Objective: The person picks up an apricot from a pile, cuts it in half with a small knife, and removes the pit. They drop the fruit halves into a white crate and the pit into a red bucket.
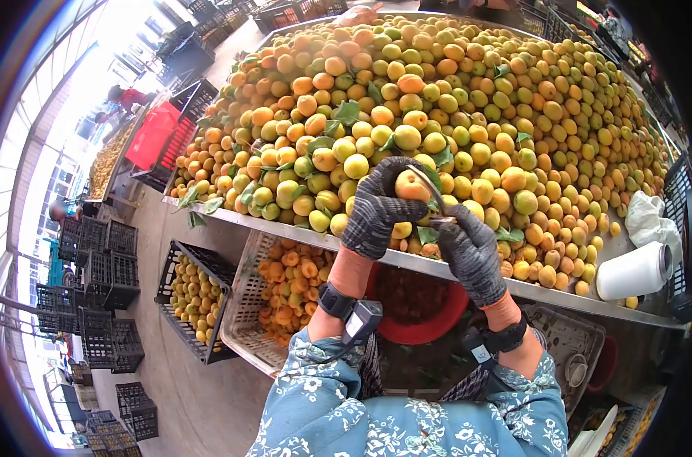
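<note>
My left hand (pixel 376 209), in a dark knit glove, is closed around an orange apricot (pixel 411 185) held just above the front edge of the table. My right hand (pixel 471 255), also gloved, grips a small knife (pixel 435 199) whose blade rests against the right side of that apricot. Both hands hover over a huge heap of yellow, green and orange apricots (pixel 437 99) piled on a metal table (pixel 559 295). A wrist device is strapped to each forearm.
Below the table edge sit a red bowl (pixel 414 305), a white crate of halved apricots (pixel 277 293) and a black crate of whole fruit (pixel 190 297). A white roll (pixel 634 271) lies at the table's right. Empty black crates stack at left; other people work far left.
</note>
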The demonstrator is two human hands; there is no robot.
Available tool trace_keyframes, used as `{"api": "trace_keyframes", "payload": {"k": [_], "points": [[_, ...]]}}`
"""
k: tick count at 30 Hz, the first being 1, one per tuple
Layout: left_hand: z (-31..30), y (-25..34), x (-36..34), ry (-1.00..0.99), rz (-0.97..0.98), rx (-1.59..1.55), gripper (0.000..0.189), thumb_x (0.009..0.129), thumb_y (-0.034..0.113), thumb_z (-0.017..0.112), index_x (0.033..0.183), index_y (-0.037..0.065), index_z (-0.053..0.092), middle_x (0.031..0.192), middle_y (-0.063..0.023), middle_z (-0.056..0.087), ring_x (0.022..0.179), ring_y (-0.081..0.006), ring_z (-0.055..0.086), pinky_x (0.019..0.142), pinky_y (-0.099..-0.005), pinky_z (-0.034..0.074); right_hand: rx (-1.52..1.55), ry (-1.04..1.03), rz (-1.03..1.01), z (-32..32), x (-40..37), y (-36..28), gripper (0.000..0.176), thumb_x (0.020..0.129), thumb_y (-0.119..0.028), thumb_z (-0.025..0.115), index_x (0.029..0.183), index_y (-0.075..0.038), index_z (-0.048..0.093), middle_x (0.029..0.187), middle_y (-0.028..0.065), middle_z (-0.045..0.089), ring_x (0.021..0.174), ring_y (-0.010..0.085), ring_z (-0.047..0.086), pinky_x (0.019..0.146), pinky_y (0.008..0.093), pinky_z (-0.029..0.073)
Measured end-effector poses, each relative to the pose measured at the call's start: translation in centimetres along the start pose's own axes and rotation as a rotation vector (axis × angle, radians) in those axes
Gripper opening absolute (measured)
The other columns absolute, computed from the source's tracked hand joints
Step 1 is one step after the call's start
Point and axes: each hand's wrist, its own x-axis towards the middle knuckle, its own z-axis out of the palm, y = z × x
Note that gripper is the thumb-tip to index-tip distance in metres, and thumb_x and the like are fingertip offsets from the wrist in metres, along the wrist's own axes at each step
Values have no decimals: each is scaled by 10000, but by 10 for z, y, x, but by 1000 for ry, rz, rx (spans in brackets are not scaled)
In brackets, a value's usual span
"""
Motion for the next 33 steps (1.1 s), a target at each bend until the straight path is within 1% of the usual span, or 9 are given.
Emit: {"api": "trace_keyframes", "payload": {"k": [4,7,11,15,16,18,21,29,33], "points": [[3,-8,3,35,81,174,676,517,-28,837,1135,58,577,1108,-26,590,1066,-156,551,969,-309,450,235,-65,108,-17,1,-23,221,950,-275,561,997,-61,593,665,-67,471,587,19,407,514,197,344],[12,-7,2,12,42,273,720,490,-25,868,1138,61,567,1114,-29,589,1068,-160,549,974,-306,451,196,54,27,-15,5,-22,226,943,-281,570,1005,-65,594,678,-57,485,596,23,421,521,192,343],[20,-15,1,-67,74,355,730,491,-8,869,1147,64,558,1099,-42,583,1053,-168,551,954,-311,456,80,83,-60,-15,7,-21,193,922,-213,588,1010,-42,588,710,-17,559,643,55,511,560,223,416],[31,-11,-5,-45,22,313,674,504,-50,813,1113,58,546,1068,-48,575,1016,-170,554,923,-310,467,-222,95,-221,-16,7,-23,133,901,-156,601,980,-49,598,746,97,639,640,178,621,573,301,470],[35,-9,-7,-31,-28,242,679,489,-64,782,1116,56,549,1078,-41,568,1037,-165,540,935,-306,458,-222,95,-221,-16,8,-22,133,901,-156,601,980,-49,598,746,97,639,640,178,621,573,301,470],[36,-10,-8,-16,-79,170,687,475,-77,751,1118,55,551,1087,-34,561,1057,-160,527,947,-302,449,-375,110,-303,-17,9,-19,121,895,-155,616,968,-59,608,767,144,654,638,287,644,564,353,484],[33,-10,-9,-16,-104,215,650,499,-78,769,1099,30,543,1028,-53,574,983,-160,552,878,-292,478,-465,133,-371,-14,8,-21,148,891,-169,634,958,-39,610,754,152,655,633,330,638,548,374,482],[27,-3,-16,-17,-5,451,502,543,-24,709,1015,36,550,897,-57,587,859,-147,559,783,-297,492,-333,96,-312,-3,6,-9,204,895,-170,640,977,15,608,717,151,647,623,292,643,551,357,483],[26,-6,-18,-3,-88,484,494,553,-46,686,1025,33,563,975,-35,580,932,-137,540,839,-275,464,-360,117,-226,0,2,-5,213,901,-179,633,981,17,611,722,152,653,630,275,649,560,345,485]]}}
